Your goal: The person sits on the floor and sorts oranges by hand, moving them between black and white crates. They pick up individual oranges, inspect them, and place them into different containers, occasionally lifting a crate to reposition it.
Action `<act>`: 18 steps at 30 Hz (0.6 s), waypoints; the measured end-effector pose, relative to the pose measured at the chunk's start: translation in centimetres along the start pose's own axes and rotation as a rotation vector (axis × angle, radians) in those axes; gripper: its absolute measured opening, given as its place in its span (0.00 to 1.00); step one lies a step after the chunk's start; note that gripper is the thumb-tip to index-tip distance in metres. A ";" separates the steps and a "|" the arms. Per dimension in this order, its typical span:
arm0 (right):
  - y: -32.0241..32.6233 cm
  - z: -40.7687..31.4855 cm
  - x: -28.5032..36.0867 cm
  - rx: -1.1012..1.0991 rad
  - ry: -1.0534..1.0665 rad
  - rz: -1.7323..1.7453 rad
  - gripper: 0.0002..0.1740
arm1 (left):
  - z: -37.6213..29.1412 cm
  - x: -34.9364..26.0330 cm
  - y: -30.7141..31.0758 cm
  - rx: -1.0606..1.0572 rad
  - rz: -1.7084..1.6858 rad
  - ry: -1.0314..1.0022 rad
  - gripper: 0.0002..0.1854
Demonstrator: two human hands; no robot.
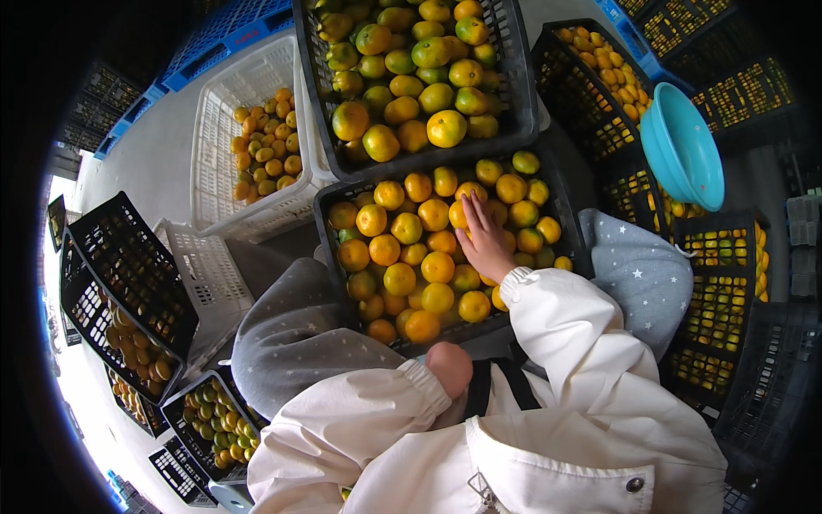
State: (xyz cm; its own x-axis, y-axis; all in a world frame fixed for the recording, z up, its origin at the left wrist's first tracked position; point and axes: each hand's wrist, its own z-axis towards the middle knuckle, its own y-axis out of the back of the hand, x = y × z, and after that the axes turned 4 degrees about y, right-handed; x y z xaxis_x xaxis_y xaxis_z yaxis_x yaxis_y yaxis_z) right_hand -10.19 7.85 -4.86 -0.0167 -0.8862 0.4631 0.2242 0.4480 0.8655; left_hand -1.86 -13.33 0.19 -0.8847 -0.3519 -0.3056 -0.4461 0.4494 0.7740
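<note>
My right hand [485,241] lies palm down on orange mandarins in a black plastic crate [573,221] between my knees. Its fingers are stretched out over the fruit, the thumb apart, and nothing is visibly gripped. Near my lap, just below the crate's front edge, is my left hand [449,369]; it looks curled, and its fingers are hidden. Yellow-orange mandarins [438,266], a few with green patches, fill the crate in front of me. Directly beyond it, a second black crate [420,168] holds greener mandarins [431,53].
A white plastic crate [215,151] at left holds small mandarins. Beside it stand tilted black crates [131,263]. Fruit-filled black crates [709,283] line the right, with a turquoise basin [693,144] on top of some. Blue pallets [225,38] lie farther back.
</note>
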 end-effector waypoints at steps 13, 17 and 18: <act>4.0 -0.1 -1.0 -0.323 -0.042 0.197 0.19 | -3.6 7.0 1.6 0.071 -0.482 0.115 0.17; 5.6 0.6 -3.1 -0.502 -0.258 0.378 0.10 | -6.3 10.6 2.5 -0.268 -0.488 0.570 0.14; 5.6 0.7 -3.1 -0.537 -0.290 0.419 0.09 | -6.2 10.7 2.9 -0.255 -0.467 0.648 0.15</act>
State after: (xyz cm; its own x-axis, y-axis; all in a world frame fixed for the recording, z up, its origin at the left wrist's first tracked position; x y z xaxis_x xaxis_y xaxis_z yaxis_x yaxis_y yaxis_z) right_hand -9.60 13.21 -1.33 -0.0649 -0.5534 0.8304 0.7127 0.5567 0.4267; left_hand -11.75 -20.90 2.59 -0.3291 -0.8928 -0.3076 -0.6343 -0.0324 0.7724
